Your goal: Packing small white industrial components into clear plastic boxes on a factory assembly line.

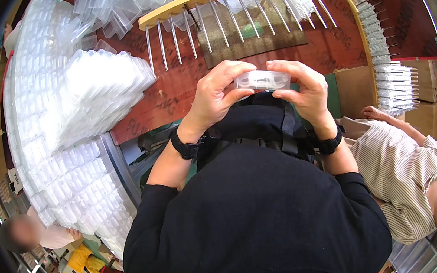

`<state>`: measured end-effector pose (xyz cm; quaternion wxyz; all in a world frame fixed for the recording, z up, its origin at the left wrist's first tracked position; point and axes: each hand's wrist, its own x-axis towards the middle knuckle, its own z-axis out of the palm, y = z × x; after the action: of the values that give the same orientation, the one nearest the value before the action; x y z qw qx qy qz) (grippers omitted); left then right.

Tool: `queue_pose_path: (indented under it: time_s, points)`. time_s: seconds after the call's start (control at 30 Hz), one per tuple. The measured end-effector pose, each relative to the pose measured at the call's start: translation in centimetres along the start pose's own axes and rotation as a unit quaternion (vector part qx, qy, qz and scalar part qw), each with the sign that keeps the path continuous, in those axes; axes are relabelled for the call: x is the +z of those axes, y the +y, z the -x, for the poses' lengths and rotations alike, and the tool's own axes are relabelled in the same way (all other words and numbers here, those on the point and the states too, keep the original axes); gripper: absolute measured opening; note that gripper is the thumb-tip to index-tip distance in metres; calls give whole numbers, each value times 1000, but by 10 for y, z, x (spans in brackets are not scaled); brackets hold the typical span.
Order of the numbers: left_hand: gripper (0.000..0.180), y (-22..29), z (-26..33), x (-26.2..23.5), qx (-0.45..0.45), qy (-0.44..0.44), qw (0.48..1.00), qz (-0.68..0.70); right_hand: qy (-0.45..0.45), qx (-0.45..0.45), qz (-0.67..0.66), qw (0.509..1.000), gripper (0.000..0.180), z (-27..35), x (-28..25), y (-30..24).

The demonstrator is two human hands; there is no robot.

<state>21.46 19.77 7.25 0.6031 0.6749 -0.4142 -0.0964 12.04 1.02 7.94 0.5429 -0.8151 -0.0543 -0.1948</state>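
Both sets of fingertips are clamped on one clear plastic clamshell case (pixel 262 80), held level in front of the chest, above the red-brown workbench (pixel 180 89). The left hand (pixel 217 94) pinches the case's left end, thumb below and fingers curled over the top edge. The right hand (pixel 303 90) pinches the right end the same way.

Handling judgement: the case looks thin-walled and light, with some flex, and its glossy surface is probably slippery. It should be gripped at the short ends or along the rim, not on the flat faces, which are likely to buckle.

Beyond the hands stands a wooden rack with metal rods (pixel 238 11), several rods loaded with similar cases. A large heap of clear cases (pixel 70 108) lies to the left. A person in a striped shirt (pixel 405 168) sits lower right.
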Motion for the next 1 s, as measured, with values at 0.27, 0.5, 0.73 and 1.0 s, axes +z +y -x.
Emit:
queue_pose_path:
  time_s: [0.27, 0.5, 0.73, 1.0]
  points:
    - [33, 11, 1, 1, 13, -7, 1000, -14, -7, -49, 20, 999, 39, 0, -4, -8]
    - [35, -14, 1, 9, -30, 19, 998, 53, 28, 126, -157, 979, 42, 9, 3, 3]
    - [52, -41, 3, 13, -151, 45, 928, 338, 1, 11, -13, 1000, 38, 4, 6, 18]
    - [41, -42, 26, 6, -149, -8, 957, 248, -74, 147, 43, 985, 46, 23, 20, 31]
